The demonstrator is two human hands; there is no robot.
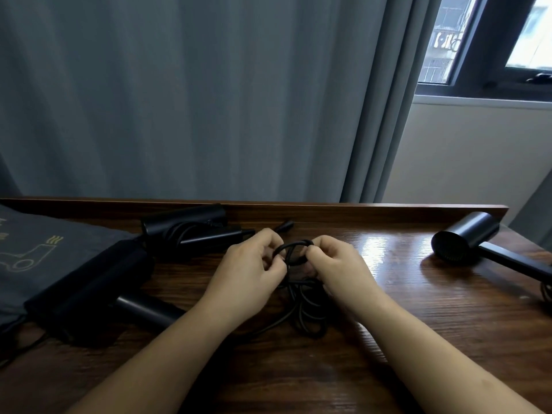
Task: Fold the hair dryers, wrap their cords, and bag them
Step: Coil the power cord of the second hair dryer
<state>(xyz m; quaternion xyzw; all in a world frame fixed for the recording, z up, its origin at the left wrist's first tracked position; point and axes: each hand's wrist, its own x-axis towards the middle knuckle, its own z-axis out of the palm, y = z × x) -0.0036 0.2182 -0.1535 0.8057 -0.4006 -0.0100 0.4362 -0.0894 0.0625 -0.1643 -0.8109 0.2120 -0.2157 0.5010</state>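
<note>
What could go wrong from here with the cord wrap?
1. Both hands, left hand and right hand, pinch one small loop of the black cord; the loose coils below may tangle or slip out.
2. The unfolded dryer lies near the table's right edge; a snagged cord could drag it off.

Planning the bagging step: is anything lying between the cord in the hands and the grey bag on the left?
Yes. Two hair dryers lie between the cord and the grey bag, one partly on the bag.
</note>
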